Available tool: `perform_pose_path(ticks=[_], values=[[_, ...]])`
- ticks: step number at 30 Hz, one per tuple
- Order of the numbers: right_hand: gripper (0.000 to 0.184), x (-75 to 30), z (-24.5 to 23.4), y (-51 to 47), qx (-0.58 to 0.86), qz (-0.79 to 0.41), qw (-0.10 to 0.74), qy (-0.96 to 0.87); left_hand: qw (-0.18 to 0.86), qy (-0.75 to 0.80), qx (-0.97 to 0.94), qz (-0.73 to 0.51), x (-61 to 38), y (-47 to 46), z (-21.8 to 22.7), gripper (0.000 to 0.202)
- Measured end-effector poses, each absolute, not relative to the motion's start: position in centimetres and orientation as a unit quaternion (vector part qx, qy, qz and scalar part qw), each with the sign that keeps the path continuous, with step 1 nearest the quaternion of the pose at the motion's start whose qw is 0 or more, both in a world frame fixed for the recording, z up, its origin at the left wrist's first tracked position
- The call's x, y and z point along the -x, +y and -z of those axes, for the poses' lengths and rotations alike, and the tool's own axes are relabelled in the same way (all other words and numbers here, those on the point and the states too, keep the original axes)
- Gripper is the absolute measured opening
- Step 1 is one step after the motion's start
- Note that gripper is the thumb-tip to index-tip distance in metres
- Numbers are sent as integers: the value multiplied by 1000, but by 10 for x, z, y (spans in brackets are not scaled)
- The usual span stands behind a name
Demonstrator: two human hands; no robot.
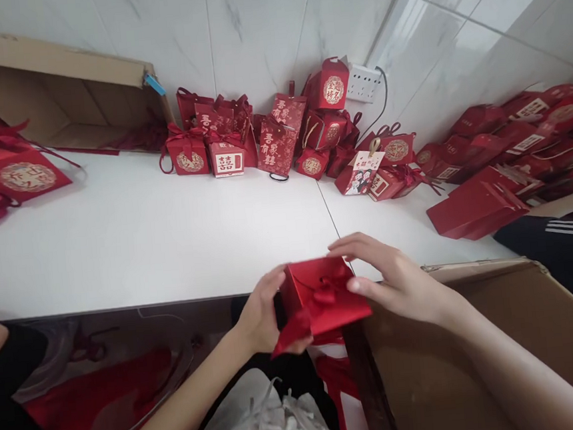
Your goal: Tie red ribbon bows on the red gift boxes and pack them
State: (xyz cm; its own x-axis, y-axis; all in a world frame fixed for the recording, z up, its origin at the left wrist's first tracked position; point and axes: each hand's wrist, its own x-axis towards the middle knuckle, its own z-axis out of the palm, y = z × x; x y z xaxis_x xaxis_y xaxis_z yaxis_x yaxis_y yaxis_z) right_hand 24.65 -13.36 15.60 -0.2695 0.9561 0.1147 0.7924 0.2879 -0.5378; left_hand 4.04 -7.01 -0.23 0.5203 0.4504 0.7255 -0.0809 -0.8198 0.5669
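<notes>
I hold a small red gift box [324, 299] with a red ribbon bow just off the near edge of the white table [142, 234]. My left hand [262, 314] grips the box's left side and underside, fingers wrapped round it. On the box's right, my right hand [392, 276] has its fingers over the top edge and its thumb pressed at the ribbon. A loose red ribbon tail hangs down from the box's lower left corner.
Several finished red gift boxes [225, 150] stand along the back wall, and flat red boxes [502, 156] pile at the right. Open cardboard boxes sit at back left [65, 94] and beside my right arm [503, 343]. Another person's striped sleeve [564, 234] reaches in at right.
</notes>
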Motion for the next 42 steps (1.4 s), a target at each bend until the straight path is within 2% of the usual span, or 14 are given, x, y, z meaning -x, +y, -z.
perform_pose_path(ticks=[3,6,9,13,15,18,21,25,27,31,37,40,42], values=[[30,-252,-134,-109,562,-170,241,-772,288,227,-815,-449,-53,-55,0,99],[26,-260,-106,-88,569,-195,262,-754,364,302,-799,-371,-60,-41,-2,93],[26,-267,-86,-77,577,-234,305,-721,412,304,-800,-314,-59,-29,-2,89],[29,-269,-79,-77,604,-250,355,-668,415,279,-830,-247,-42,-14,-7,91],[29,-270,-81,-77,627,-250,362,-643,423,266,-832,-240,-33,-7,-16,78],[29,-270,-81,-76,657,-266,356,-609,432,313,-787,-310,-32,-2,-40,46],[31,-270,-79,-74,682,-294,329,-583,392,349,-781,-339,-45,-6,-68,23],[34,-269,-78,-75,692,-323,291,-576,336,337,-830,-289,-67,-9,-84,26],[31,-269,-78,-75,688,-339,281,-576,346,348,-828,-271,-72,-7,-82,20],[28,-270,-78,-74,675,-379,272,-571,394,377,-798,-257,-72,-1,-72,28],[50,-262,-87,-65,723,-318,258,-557,465,326,-788,-239,-60,3,-73,28],[54,-257,-93,-59,738,-302,242,-553,460,294,-803,-241,-57,5,-73,32],[54,-257,-95,-55,743,-287,239,-555,466,292,-801,-236,-58,7,-72,26]])
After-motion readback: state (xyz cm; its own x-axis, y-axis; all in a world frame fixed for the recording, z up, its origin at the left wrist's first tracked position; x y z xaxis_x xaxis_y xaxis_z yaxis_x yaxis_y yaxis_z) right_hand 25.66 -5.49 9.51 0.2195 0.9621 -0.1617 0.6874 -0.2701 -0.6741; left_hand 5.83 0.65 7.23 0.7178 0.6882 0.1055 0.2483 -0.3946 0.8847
